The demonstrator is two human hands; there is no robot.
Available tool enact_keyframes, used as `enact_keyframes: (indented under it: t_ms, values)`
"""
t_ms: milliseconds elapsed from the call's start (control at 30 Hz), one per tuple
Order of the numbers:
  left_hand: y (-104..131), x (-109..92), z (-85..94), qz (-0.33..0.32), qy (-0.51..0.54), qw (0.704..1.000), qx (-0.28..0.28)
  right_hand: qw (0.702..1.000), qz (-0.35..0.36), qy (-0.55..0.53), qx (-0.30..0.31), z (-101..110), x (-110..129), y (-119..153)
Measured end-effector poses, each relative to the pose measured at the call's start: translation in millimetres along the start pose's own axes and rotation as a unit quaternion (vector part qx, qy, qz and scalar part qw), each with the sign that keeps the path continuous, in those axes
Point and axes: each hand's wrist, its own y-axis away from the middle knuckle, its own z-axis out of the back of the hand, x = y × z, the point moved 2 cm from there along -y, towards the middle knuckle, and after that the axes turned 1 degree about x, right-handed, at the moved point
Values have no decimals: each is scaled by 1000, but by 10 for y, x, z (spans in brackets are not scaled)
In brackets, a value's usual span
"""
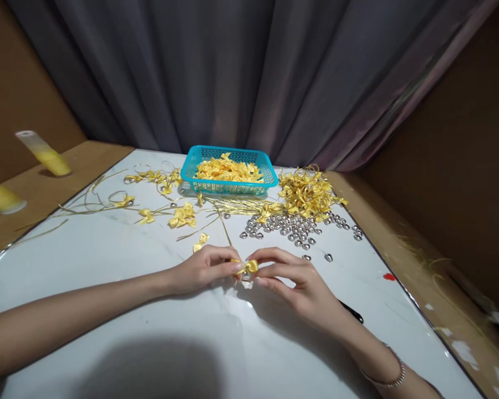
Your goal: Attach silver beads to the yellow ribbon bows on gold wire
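Near the middle of the white table (170,338), my left hand (210,269) pinches a yellow ribbon bow (251,266) by its left side. The fingers of my right hand (293,277) close round the bow's right side, thumb below and fingertips above. A small shiny piece shows under the bow, partly hidden by the fingers. A thin gold cord (225,230) runs up and away from my left fingertips. Just beyond my left hand lies another loose yellow bow (200,242).
A blue basket (228,187) of yellow bows stands at the back. To its right are a pile of corded bows (307,191) and scattered silver rings (291,226). Gold cords and bows lie at left. A black tool (352,311) is partly behind my right wrist. Yellow spools (52,160) stand far left.
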Motion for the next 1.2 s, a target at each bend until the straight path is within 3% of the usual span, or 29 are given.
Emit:
enact_keyframes:
  t_ms: [300,533,800,933,1100,1200]
  values:
    - [3,1,-24,10,-15,1000,13,1000,14,25,-14,-79,0,33]
    - [-8,12,-9,12,-26,999,19,992,83,83,-44,-84,-1,44]
    - [-1,15,-18,15,-12,998,55,989,124,84,-17,-102,41,62]
    - [-2,10,-24,20,-8,998,53,989,109,89,-35,-97,59,61]
    - [-4,20,-19,31,8,999,0,982,64,127,-122,-40,53,100]
    - [-9,18,-12,31,18,999,-38,985,24,135,-100,-48,31,139]
